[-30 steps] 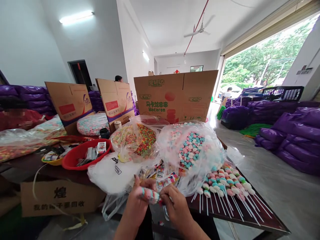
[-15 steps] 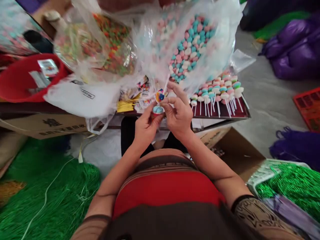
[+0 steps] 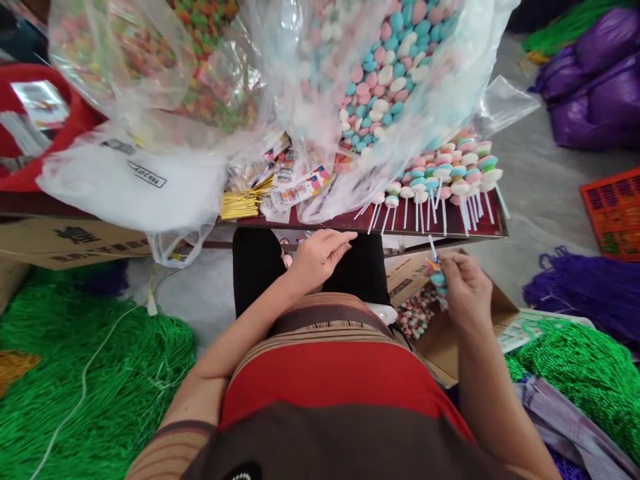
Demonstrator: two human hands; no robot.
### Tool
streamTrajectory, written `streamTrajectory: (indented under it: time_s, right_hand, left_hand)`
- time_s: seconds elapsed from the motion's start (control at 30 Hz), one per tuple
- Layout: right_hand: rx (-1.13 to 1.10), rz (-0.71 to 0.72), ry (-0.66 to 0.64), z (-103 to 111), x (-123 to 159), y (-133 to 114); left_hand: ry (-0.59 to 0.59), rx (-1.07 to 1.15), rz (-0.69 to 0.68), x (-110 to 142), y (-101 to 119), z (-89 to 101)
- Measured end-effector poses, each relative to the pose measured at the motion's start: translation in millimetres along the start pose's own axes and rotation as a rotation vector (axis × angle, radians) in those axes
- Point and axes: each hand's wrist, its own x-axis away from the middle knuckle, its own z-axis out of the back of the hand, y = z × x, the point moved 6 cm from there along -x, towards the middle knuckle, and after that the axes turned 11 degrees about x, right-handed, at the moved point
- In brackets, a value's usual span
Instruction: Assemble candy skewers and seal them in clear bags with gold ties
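My right hand (image 3: pixel 469 285) pinches a wrapped marshmallow lollipop (image 3: pixel 438 279) with a white stick pointing up and blue candy below. It holds this over an open cardboard box (image 3: pixel 450 345) where a pile of pink and pale candies (image 3: pixel 416 315) shows. Over my lap, just off the table's front edge, my left hand (image 3: pixel 320 257) has its fingers stretched out with nothing visible in them. Lollipops on white sticks (image 3: pixel 445 172) lie in rows at the table's right. Left of them are printed wrappers (image 3: pixel 300 190) and gold twist ties (image 3: pixel 241 205).
Behind them, a clear bag (image 3: pixel 383 87) holds pink, blue and white candies. Another bag (image 3: pixel 210 73) has red and green ones. A white plastic bag (image 3: pixel 135 167) and a red basin (image 3: pixel 75 110) are at left. Green strands (image 3: pixel 100 373) cover the floor; an orange crate (image 3: pixel 613 210) stands right.
My hands have parted. My right hand has carried the lollipop right and down to above the box, while my left has let go and dropped below the table edge.
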Motion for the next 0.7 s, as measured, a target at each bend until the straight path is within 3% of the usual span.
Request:
streamTrajectory:
  time_s: [0.03,0.1,0.2,0.33,0.47,0.57,0.7]
  right_hand:
    - [0.199,-0.037,-0.009,5,-1,25]
    - [0.351,-0.085,-0.074,11,-1,63]
    - [0.485,-0.065,-0.098,18,-1,80]
    - [0.408,0.189,0.009,18,0,35]
    - [0.294,0.446,-0.041,1,9,-20]
    - [0.249,0.486,-0.027,-4,19,-33]
    - [0.237,0.470,-0.013,-2,27,-26]
  left_hand:
    - [0.033,-0.014,0.017,0,-5,6.3]
    - [0.083,-0.038,0.033,-3,-15,19.0]
    - [0.153,-0.144,0.072,-16,-37,40.4]
    - [0.257,-0.408,0.189,-44,-85,67.7]
    - [0.216,-0.565,0.357,-63,-124,73.6]
    - [0.169,-0.619,0.442,-67,-127,70.9]
    - [0.145,-0.651,0.552,-70,-122,70.4]
